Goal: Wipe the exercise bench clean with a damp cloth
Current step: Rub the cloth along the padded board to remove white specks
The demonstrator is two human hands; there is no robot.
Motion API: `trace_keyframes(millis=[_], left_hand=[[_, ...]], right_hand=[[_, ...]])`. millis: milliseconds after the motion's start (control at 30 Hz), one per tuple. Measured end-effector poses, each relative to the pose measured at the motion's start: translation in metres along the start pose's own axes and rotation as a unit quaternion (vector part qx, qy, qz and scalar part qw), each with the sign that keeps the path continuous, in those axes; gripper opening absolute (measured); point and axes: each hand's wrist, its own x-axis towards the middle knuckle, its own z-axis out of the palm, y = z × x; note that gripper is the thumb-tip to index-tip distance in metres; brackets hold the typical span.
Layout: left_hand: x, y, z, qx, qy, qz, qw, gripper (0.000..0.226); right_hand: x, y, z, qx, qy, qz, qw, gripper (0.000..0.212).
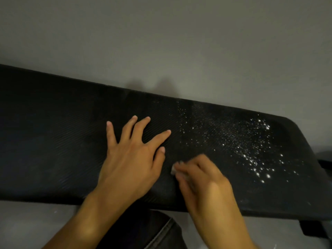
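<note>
A long black padded exercise bench [53, 141] runs across the view, its top ribbed. White specks of powder [251, 150] are scattered over its right part. My left hand [131, 155] lies flat on the middle of the pad with fingers spread. Just to its right, my right hand [203, 180] is blurred and curled over a small pale cloth [173, 170], of which only a corner shows at the fingertips. The cloth touches the pad near the bench's front edge.
A grey floor [161, 42] lies beyond the bench. Dark trousers [143, 230] show below the front edge between my forearms. A black frame part [312, 230] sticks out under the bench's right end.
</note>
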Motion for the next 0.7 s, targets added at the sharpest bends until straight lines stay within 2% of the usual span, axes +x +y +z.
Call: trace_keyframes(millis=[133, 200, 333, 567, 700], left_hand=[[0.000, 0.000, 0.001, -0.007, 0.010, -0.004, 1.000, 0.053], [-0.001, -0.001, 0.001, -0.007, 0.012, -0.007, 1.000, 0.054], [-0.002, -0.002, 0.000, 0.009, 0.005, -0.011, 1.000, 0.055], [-0.001, -0.003, -0.001, 0.004, 0.003, -0.007, 1.000, 0.054], [-0.001, -0.001, -0.001, 0.007, 0.006, -0.006, 1.000, 0.053]], right_hand=[[-0.006, -0.003, -0.001, 0.002, -0.003, -0.019, 1.000, 0.023], [0.018, 0.002, 0.004, -0.008, -0.019, -0.014, 1.000, 0.019], [0.072, 0.011, 0.021, -0.051, 0.008, 0.023, 0.998, 0.012], [0.007, -0.010, 0.003, -0.006, -0.015, -0.014, 1.000, 0.023], [0.036, -0.001, 0.016, -0.037, -0.013, -0.005, 0.999, 0.013]])
